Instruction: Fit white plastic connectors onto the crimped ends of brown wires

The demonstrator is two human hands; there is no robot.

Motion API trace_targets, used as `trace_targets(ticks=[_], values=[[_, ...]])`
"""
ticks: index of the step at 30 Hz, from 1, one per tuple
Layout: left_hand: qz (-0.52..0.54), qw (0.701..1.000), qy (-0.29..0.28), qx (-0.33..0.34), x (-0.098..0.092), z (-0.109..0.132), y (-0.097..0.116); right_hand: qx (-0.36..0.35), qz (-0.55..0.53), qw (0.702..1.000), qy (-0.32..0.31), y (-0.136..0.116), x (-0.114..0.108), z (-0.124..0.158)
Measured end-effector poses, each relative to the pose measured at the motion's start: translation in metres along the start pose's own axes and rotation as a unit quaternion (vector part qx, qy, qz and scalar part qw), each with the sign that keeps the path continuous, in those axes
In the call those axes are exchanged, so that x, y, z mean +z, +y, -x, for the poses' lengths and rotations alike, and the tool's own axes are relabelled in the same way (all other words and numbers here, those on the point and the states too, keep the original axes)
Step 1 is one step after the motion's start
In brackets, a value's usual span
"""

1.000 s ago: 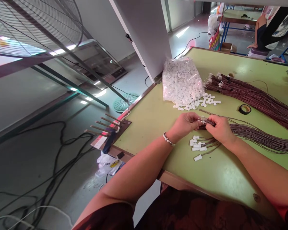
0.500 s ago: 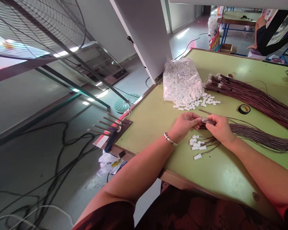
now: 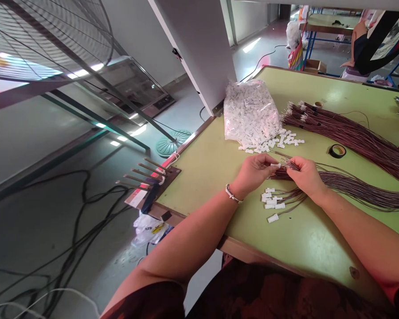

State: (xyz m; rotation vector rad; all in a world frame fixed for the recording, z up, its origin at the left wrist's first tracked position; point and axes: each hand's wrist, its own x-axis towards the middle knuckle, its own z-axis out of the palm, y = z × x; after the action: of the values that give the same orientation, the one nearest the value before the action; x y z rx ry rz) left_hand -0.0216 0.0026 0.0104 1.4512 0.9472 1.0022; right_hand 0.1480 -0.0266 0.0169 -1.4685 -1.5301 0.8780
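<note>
Between the thumb and fingers of my left hand [image 3: 256, 173] is a small white connector housing [image 3: 275, 165]. My right hand [image 3: 306, 177] pinches the ends of several thin brown wires [image 3: 291, 165], their bare tips pointing toward the connector. From there the long wire bundle [image 3: 349, 186] runs off to the right across the table. Just below my hands lie several white connectors with wires fitted [image 3: 271, 204]. Loose white connectors [image 3: 287, 138] are scattered beyond my hands, at the mouth of a clear plastic bag [image 3: 251, 115] full of them.
A second, thicker bundle of brown wires [image 3: 349, 128] lies across the green table [image 3: 199, 186]. A roll of black tape [image 3: 337, 151] sits near it. A rack with metal rods [image 3: 149, 173] is fixed at the left corner. A fan [image 3: 49, 40] stands at left; another person [image 3: 379, 44] sits far right.
The white connector now shows between my left fingertips, slightly apart from the wire tips. My right hand stays in nearly the same place on the wires. The view has shifted slightly.
</note>
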Motion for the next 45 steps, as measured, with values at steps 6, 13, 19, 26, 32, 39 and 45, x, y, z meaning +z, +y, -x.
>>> trace_targets(ticks=[6,13,19,26,32,39,45], values=[[-0.132,0.984,0.021,0.121,-0.002,-0.001,-0.001,0.026,-0.039,0.999,-0.026,0.0,-0.001,-0.001],[-0.052,0.997,-0.003,0.055,0.0,-0.001,0.0,0.046,-0.085,0.994,-0.044,0.004,-0.002,-0.002],[0.072,0.996,-0.042,-0.041,-0.004,-0.003,-0.001,-0.011,-0.021,1.0,-0.021,-0.004,-0.003,-0.001],[-0.116,0.983,0.002,0.139,0.0,-0.002,-0.003,0.057,-0.096,0.993,-0.047,0.001,-0.002,-0.004],[-0.127,0.983,0.033,0.128,0.003,-0.001,-0.003,0.118,-0.161,0.979,-0.05,0.004,0.001,-0.008],[-0.089,0.991,-0.012,0.096,0.002,-0.002,-0.002,0.186,-0.215,0.955,-0.086,-0.003,-0.003,-0.008],[0.058,0.997,-0.04,-0.028,0.008,-0.002,-0.006,0.086,-0.123,0.984,-0.094,-0.004,-0.001,-0.006]])
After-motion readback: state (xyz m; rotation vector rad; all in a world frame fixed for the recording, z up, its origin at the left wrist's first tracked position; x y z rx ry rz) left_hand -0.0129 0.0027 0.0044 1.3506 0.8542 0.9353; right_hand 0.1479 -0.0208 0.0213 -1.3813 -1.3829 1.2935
